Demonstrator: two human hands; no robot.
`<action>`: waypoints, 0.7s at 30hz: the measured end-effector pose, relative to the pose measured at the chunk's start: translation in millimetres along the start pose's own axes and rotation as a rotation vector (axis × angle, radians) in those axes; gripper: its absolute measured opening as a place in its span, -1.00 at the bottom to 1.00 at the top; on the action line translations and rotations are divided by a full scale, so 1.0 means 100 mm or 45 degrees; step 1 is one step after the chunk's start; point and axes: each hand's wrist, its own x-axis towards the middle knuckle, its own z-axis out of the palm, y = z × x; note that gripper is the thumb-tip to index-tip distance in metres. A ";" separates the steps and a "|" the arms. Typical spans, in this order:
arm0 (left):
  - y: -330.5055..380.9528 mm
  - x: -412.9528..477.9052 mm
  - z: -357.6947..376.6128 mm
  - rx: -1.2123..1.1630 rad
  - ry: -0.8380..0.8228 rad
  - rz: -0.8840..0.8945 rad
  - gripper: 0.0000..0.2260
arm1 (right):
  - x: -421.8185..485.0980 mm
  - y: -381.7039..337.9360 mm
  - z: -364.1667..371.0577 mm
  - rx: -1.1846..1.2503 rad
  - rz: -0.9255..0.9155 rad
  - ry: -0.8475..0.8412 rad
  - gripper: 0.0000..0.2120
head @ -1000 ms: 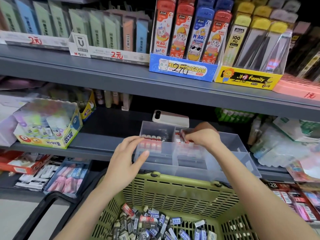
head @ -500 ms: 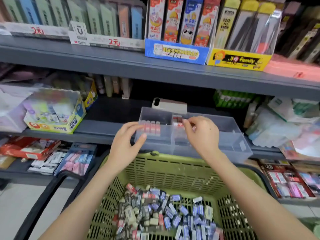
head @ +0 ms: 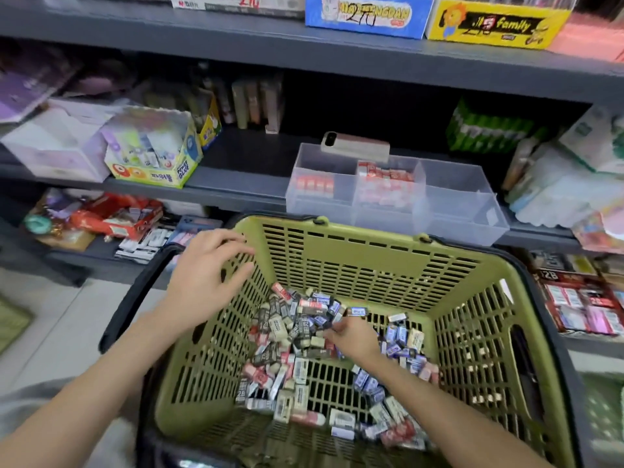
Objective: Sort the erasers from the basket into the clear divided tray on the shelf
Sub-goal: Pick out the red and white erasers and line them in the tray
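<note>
Head view: the hands are withdrawn from the clear divided tray (head: 456, 201) behind the basket (head: 341, 246). The left hand (head: 206, 265) is held open over the basket's left rim; the right hand (head: 353, 337) is curled among erasers (head: 290, 329) inside it, grip unclear; another pick seems begun.

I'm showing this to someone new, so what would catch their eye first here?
The green basket fills the centre, its floor heaped with small wrapped erasers; the right hand is down in the pile, the left hand spread open over the left rim. Behind it on the shelf, the clear divided tray holds red erasers in its left and middle sections.
</note>
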 end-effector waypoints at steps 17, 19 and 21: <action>-0.05 -0.18 0.20 0.292 -0.123 0.197 -0.82 | -0.09 0.26 0.38 -0.485 -0.970 0.031 -0.57; -0.05 -0.18 0.22 0.318 -0.130 0.215 -0.82 | -0.21 0.42 0.29 -0.375 -0.934 -0.032 -0.66; -0.02 -0.19 0.23 0.316 -0.141 0.224 -0.81 | -0.19 0.37 0.20 -0.262 -0.836 0.055 -0.69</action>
